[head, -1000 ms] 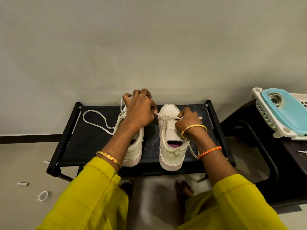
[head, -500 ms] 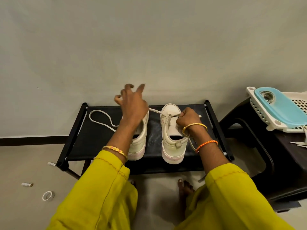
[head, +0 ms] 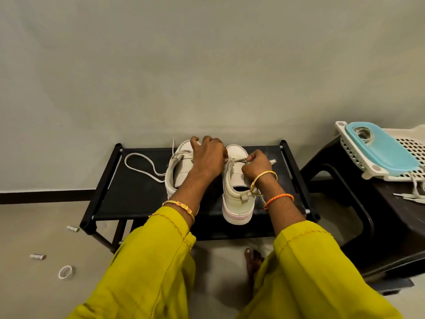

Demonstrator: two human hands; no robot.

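- Pinching the flat off-white shoelace (head: pixel 236 160) from both sides, the two hands meet over the front eyelets of the right sneaker (head: pixel 236 203).
- The left hand (head: pixel 208 155) reaches across from the left; its grip is closed, with curled fingers and thumb nipping the lace at the shoe's left edge.
- The right hand (head: pixel 257 164) has a tight fist-like grip on the same lace at the right edge, and a short lace end (head: pixel 273 161) sticks out past the knuckles.
- Both sneakers are smooth, cream-white and low-cut with thick soles. The left sneaker (head: pixel 178 171) stands just beside its pair, partly under the left wrist.
- A loose lace (head: pixel 140 166) from the left sneaker curls in an open loop on the rack.
- The shoes stand toes to the wall on a low black shoe rack (head: pixel 128 194), which has a fabric shelf in a tube frame.
- Behind it is a plain grey-green wall (head: pixel 207 65), and below it a pale floor (head: pixel 34 226).
- A tape ring (head: pixel 66 272) and a small silvery cylinder (head: pixel 38 256) lie on the floor at the left.
- At the right, a dark plastic stool (head: pixel 391 226) carries a white perforated basket (head: pixel 411 146) with a light blue lid (head: pixel 386 153) on it.
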